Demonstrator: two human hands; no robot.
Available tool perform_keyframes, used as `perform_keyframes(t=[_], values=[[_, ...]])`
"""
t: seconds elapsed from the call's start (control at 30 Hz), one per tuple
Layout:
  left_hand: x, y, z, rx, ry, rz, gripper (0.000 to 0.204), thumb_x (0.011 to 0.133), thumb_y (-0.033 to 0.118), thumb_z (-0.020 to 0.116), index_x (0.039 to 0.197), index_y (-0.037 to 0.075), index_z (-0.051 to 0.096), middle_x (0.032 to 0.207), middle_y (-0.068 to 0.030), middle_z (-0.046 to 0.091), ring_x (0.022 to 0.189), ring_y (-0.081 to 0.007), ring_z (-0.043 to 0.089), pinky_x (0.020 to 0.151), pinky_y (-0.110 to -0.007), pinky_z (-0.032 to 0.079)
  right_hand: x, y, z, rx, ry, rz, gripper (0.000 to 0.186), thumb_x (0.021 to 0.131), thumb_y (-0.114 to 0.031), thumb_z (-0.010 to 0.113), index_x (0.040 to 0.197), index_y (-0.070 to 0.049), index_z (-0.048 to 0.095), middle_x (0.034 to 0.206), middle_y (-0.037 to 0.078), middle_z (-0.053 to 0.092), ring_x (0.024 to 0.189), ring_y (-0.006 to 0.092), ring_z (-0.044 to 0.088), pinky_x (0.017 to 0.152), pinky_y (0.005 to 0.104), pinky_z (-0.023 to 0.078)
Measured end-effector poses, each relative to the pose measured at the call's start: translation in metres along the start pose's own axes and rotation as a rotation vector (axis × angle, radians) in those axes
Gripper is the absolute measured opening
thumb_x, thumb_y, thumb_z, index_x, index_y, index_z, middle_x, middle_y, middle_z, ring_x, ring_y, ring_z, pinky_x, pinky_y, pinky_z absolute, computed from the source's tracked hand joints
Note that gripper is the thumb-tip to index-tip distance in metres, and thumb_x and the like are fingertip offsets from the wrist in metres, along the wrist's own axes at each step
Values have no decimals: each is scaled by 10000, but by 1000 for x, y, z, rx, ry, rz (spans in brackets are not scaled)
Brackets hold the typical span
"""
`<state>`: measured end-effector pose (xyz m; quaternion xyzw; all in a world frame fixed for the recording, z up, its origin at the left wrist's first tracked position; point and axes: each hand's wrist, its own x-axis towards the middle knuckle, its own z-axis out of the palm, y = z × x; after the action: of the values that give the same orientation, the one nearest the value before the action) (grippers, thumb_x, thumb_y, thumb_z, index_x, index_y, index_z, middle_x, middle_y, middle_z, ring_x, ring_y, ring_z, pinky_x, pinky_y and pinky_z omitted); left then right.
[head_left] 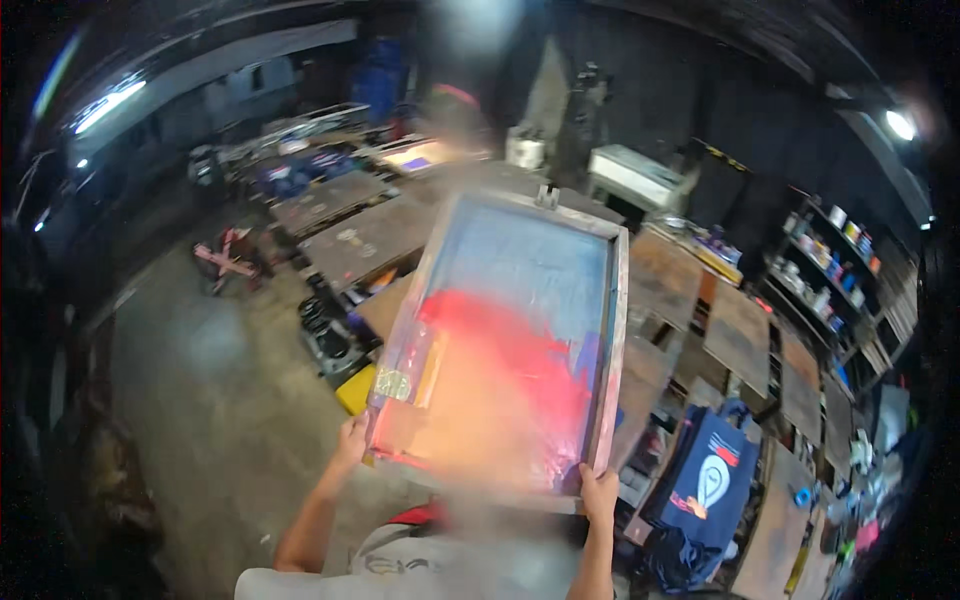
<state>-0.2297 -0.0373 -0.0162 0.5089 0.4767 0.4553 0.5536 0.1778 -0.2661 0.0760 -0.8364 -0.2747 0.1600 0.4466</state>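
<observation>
A screen-printing frame [617, 350] with a wooden border is held up tilted before my body. Its mesh is blue-grey at the far end, with red ink smeared across the middle and a pale orange area nearer me. My left hand [353, 440] grips the near left corner, fingers closed on the edge. At the near right corner my right hand [599, 490] is closed on the frame too. A small metal clamp-like piece [547, 196] shows at the far edge. A hazy blur hides part of the frame's near end.
Brown printing boards [740, 335] run in a row along the right, and more boards [365, 238] lie at the far left. A dark printed cloth bag or garment [705, 470] rests at right. Shelves [825, 260] hold bottles and cans. A red stool-like object [228, 260] stands on the floor.
</observation>
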Motion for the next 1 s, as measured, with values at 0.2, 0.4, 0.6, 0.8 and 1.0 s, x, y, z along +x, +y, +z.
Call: perform_keyframes(t=[0.2,0.4,0.6,0.8,1.0], values=[[-83,20,-25,155,258,-40,468,1039,415,472,1003,-7,670,858,9,635,793,-73,552,743,-280,475,50,30,49,13,-214,-149,397,791,-270,718,953,90,675,841,239,706,810,330,708,733,418,520],[-145,28,34,72,424,-103,404,1055,336,466,1059,-14,666,919,13,653,832,-72,557,764,-255,477,130,27,40,-1,-497,-232,388,791,-264,713,940,92,675,797,176,710,757,252,685,697,389,514],[-166,40,116,140,684,-30,424,1055,325,460,1123,-41,662,943,6,650,873,-91,555,830,-271,472,208,1,40,47,-662,-308,421,776,-309,750,928,77,677,773,220,689,753,288,693,703,399,512],[-147,-13,138,227,774,-158,424,1050,341,462,1065,-36,656,867,16,601,804,-94,516,762,-274,462,283,33,116,14,-703,-424,458,780,-349,727,827,99,645,730,265,659,726,365,691,671,450,504],[-125,-58,127,156,875,-22,427,1049,358,465,1053,-26,653,844,22,586,776,-87,498,726,-266,452,291,26,174,-103,-769,-459,393,791,-286,729,927,79,679,785,237,698,759,309,711,687,413,528]])
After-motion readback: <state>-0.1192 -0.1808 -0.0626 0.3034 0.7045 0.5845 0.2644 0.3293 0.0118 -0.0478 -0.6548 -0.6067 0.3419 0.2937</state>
